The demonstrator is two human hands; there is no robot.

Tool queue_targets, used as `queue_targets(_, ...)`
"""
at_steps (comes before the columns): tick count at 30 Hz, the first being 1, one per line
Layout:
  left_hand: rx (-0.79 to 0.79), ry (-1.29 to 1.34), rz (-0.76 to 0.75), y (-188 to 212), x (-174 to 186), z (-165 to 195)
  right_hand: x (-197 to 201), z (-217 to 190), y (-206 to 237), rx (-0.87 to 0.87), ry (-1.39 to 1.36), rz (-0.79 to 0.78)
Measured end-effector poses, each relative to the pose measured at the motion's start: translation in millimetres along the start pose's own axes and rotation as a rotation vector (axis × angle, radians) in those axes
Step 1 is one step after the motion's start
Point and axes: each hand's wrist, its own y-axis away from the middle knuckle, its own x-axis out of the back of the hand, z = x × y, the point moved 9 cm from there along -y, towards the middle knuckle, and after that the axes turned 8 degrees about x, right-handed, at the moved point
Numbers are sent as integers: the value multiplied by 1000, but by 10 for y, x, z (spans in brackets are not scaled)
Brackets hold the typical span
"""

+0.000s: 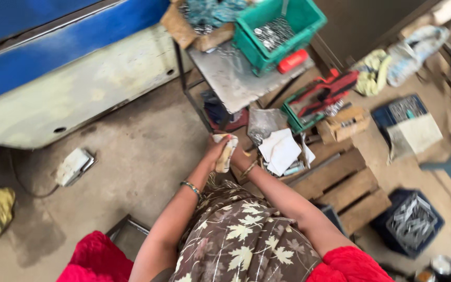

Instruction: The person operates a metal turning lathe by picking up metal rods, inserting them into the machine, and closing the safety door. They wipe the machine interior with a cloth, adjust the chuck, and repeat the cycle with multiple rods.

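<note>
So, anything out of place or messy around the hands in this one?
Yes. Both hands grip a pale cloth over a cluttered floor: loose white papers lie heaped on a wooden pallet, and a green crate of metal parts overhangs the small table's edge.

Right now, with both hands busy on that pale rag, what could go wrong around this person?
Both hands, left hand and right hand, grip the cloth, so neither could steady a fall. The green crate of metal parts looks to overhang the small metal table and might tip if bumped. Loose papers and the wooden pallet close by could catch a foot.
</note>
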Motion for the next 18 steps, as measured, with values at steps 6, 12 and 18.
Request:
queue_targets(6,327,200,-152,-354,767,277,-361,-345,-1135,337,453,-191)
queue_targets(12,239,75,-356,-1141,1330,958,-908,181,-2226,-68,-358,-776)
queue_targets(18,-205,-287,-1,-2107,2291,2522,-647,527,-3366,-263,-520,-546)
